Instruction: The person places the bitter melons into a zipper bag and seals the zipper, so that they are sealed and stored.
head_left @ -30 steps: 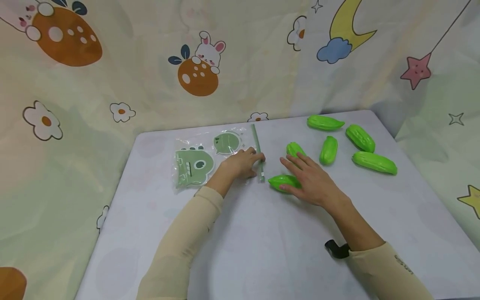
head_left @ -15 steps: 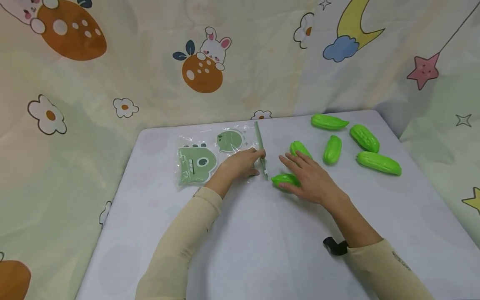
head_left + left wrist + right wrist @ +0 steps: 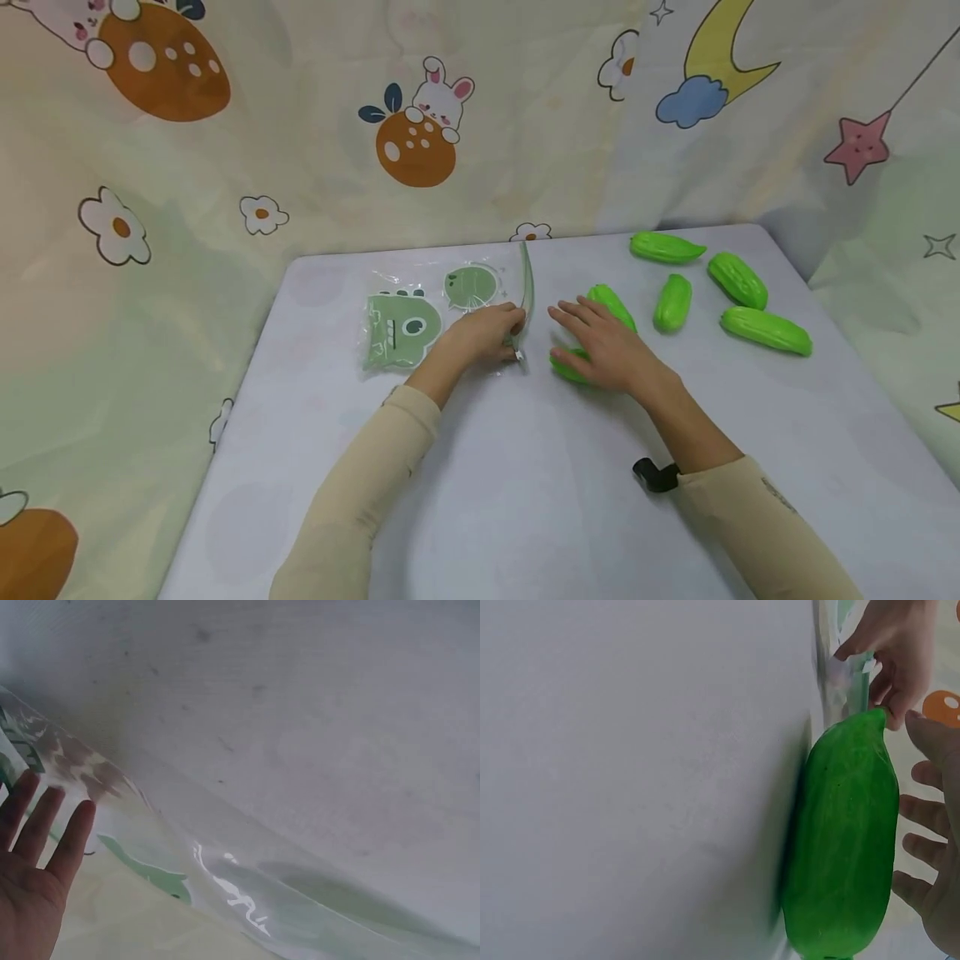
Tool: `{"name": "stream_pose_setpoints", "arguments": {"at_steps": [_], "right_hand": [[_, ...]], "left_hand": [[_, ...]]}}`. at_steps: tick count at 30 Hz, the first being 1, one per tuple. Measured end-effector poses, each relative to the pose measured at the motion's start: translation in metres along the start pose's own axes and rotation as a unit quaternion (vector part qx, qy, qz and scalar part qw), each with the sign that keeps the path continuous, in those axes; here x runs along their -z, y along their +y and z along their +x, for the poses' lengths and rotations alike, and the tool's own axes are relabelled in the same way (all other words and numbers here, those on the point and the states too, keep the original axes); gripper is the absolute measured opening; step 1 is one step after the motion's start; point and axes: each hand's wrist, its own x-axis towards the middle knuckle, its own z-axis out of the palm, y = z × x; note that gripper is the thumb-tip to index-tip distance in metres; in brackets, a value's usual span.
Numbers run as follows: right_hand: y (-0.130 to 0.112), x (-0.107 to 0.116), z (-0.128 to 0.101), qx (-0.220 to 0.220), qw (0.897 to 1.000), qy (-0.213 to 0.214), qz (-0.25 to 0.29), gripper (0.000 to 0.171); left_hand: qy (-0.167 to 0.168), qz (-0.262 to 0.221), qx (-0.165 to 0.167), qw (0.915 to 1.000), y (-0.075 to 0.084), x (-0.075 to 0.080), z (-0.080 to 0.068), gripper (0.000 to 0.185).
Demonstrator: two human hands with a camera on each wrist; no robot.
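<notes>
Since the earlier frame my left hand (image 3: 483, 333) had lifted the green zip edge of the clear plastic bag with green dinosaur prints (image 3: 420, 321), bowing it up off the pale surface (image 3: 525, 500). Fingers curled, pinching that edge. My right hand (image 3: 603, 346) lay loose and flat over the nearest green ridged plastic gourd (image 3: 564, 367), gripping nothing. I judged the mouth needed holding wider before sliding it in. A second gourd (image 3: 613, 302) touched my fingers; four other gourds (image 3: 675, 302) sat well apart.
</notes>
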Motion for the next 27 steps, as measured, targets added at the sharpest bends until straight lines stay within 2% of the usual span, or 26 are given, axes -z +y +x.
{"name": "stream_pose_setpoints", "arguments": {"at_steps": [6, 12, 19, 27], "right_hand": [[0.002, -0.002, 0.014, 0.007, 0.999, -0.03, -0.024, 0.054], [0.001, -0.006, 0.025, -0.014, 0.997, -0.067, -0.038, 0.046], [0.007, -0.006, 0.03, -0.035, 0.995, -0.091, 0.008, 0.047], [0.013, -0.01, 0.043, -0.025, 0.994, -0.104, 0.029, 0.04]], "left_hand": [[-0.001, -0.002, -0.006, 1.0, 0.004, 0.004, -0.008, 0.03], [-0.009, -0.021, -0.009, 0.9997, 0.006, 0.0, -0.011, 0.029], [-0.005, -0.033, -0.012, 0.9994, 0.006, -0.002, -0.014, 0.032], [0.006, -0.042, -0.021, 0.9989, 0.008, 0.0, -0.019, 0.037]]}}
